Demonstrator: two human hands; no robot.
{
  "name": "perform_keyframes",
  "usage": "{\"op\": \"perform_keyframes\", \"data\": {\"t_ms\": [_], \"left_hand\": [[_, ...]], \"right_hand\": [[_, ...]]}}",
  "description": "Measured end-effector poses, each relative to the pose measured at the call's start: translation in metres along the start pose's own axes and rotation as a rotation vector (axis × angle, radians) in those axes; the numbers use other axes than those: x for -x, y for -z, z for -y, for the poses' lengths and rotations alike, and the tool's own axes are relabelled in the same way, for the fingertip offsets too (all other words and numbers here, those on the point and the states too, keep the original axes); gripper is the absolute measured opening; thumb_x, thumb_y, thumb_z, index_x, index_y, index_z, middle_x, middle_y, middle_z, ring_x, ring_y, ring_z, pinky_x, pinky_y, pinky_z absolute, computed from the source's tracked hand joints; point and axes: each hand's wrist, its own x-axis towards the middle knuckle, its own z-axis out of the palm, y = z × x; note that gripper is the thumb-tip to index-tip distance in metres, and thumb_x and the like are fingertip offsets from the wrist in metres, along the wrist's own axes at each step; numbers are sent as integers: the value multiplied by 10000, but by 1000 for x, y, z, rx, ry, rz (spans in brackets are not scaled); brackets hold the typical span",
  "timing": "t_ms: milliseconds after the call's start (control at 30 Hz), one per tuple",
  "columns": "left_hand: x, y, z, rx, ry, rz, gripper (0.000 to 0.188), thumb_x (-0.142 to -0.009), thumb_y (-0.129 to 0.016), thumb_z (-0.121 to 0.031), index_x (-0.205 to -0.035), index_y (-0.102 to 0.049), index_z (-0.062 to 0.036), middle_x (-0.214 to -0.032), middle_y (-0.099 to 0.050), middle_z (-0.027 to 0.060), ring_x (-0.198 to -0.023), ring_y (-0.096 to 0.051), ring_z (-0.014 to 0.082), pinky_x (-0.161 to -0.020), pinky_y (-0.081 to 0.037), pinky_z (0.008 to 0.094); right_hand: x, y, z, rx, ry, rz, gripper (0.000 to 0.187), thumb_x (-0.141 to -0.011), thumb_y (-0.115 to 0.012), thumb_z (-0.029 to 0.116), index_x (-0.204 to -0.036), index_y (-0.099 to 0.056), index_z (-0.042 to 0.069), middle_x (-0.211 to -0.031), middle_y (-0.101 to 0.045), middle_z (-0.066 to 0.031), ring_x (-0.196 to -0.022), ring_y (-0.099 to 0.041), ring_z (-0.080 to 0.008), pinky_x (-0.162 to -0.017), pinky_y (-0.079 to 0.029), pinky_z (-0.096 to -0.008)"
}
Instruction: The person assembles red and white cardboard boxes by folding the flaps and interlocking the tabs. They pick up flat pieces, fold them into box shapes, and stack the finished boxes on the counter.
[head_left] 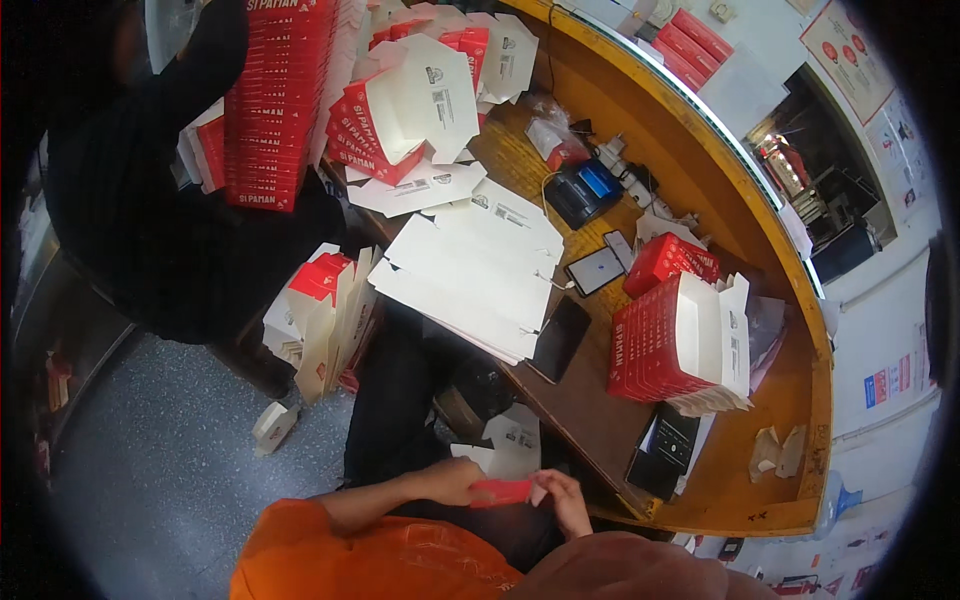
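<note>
Low in the head view, over my lap, a partly folded red and white food carton is between my hands. My left hand closes on its left end, fingers curled at the red side. At the opposite end, my right hand pinches the corner between thumb and fingers. The carton's white inner flap stands up beyond my hands. Ahead, a pile of flat white carton blanks lies on the table's near edge. To the right of it is a nested stack of formed red cartons.
A black phone lies beside the blanks, and a lit phone is farther back near a small black device. Heaped open cartons and a tall red carton stack stand far left, beside a person in dark clothing.
</note>
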Motion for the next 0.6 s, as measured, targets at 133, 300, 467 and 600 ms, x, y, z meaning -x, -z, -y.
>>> {"op": "perform_keyframes", "data": {"t_ms": [133,300,467,600], "left_hand": [[-16,-20,45,98,-5,-208,460,-971,-676,-407,-830,-734,27,-645,-660,186,-565,-660,246,-601,-518,379],[-10,-18,51,163,67,-205,478,-967,-683,-411,-787,-729,30,-627,-648,187,-585,-651,212,-625,-513,371],[-1,-6,44,26,83,-51,515,-974,-648,-479,-835,-743,8,-682,-676,193,-633,-671,252,-641,-517,398],[-8,-13,46,-122,133,129,506,-1014,-532,-522,-1055,-737,-62,-975,-710,242,-921,-685,391,-825,-531,448]], "right_hand": [[9,-34,29,256,110,85,333,-1005,-678,293,-1242,-698,60,-1119,-499,-79,-1050,-519,-168,-868,-463,-293],[-16,-55,10,529,263,-85,314,-924,-767,162,-1222,-706,80,-1075,-497,-77,-1035,-522,-198,-902,-458,-304],[-24,-65,-11,575,261,-37,232,-939,-746,153,-1162,-748,88,-1071,-498,-82,-1006,-518,-226,-913,-454,-323],[-15,-77,-11,572,234,44,242,-1030,-624,221,-1170,-739,59,-1171,-524,-144,-1107,-500,-265,-1012,-411,-316]]}}
